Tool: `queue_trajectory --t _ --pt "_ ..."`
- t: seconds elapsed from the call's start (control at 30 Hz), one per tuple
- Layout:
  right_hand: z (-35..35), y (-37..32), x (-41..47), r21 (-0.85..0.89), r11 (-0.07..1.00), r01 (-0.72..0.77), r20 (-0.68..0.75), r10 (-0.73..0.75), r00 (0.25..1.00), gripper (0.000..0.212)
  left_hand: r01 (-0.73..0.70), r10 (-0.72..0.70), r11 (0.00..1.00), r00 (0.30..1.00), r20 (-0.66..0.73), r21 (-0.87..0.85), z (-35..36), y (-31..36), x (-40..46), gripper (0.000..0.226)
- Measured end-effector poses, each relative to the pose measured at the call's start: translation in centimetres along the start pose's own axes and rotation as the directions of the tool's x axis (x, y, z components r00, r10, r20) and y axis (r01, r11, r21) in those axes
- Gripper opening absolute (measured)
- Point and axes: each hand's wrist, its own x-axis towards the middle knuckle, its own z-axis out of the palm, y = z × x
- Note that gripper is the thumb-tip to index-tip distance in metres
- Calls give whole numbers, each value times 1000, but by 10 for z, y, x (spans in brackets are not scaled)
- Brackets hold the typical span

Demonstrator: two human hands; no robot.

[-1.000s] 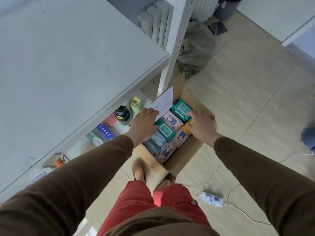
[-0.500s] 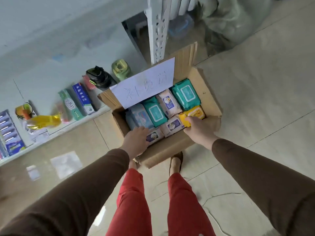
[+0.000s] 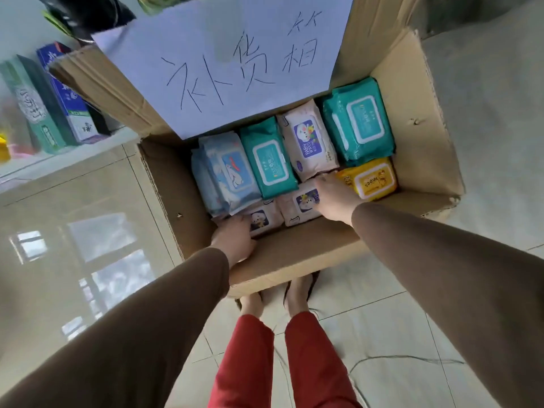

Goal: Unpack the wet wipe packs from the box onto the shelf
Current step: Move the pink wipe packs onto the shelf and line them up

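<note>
Here, both hands reached into cardboard box (image 3: 424, 160) on floor. Left hand (image 3: 234, 240) curled on white pack (image 3: 262, 219) at near-left corner. Right hand (image 3: 334, 197) laid flat on second white pack (image 3: 300, 203), fingers (image 3: 323, 181) spread, nothing gripped. Both packs lain straight under hands, long sides across box. Packs soft, shiny, pillow-shaped; none on shelf (image 3: 59, 156) yet, shelf seen to left.
</note>
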Motion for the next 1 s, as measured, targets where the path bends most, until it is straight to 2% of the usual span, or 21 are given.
queue_trajectory --t 0.17,0.33,0.43,0.53,0.6,0.7,0.77,0.83,0.93,1.0 --pt "19 1 30 -216 976 40 -61 -54 997 43 79 -84 996 985 -149 -40 25 -6 21 65" --pt "30 -2 30 -372 928 -32 -153 -28 988 41 136 -178 970 960 -215 -200 34 -1 31 59" --pt "21 0 35 -518 855 20 -101 -85 991 35 122 -141 987 966 -215 -101 29 -4 35 59" --pt "16 2 33 -657 747 98 -30 -157 987 33 137 -117 988 968 -222 78 16 -6 38 57" --pt "16 3 28 -641 748 172 -20 -241 970 32 117 -73 976 970 -233 182 10 -7 39 62" --pt "12 4 16 -532 795 292 86 -292 952 35 110 -82 969 988 -131 223 13 -5 30 52" --pt "8 3 4 -459 831 315 125 -290 949 35 129 -115 972 990 -81 196 17 -5 22 37" --pt "3 1 -11 -383 868 316 78 -311 947 34 124 -109 980 989 -101 154 15 -4 14 33" --pt "-14 -1 -37 -323 893 313 33 -320 947 45 115 -114 993 988 -103 1 -3 0 -9 21" --pt "-34 -8 -57 -261 927 270 31 -272 962 47 120 -128 991 982 -138 -67 -22 -1 -32 25"
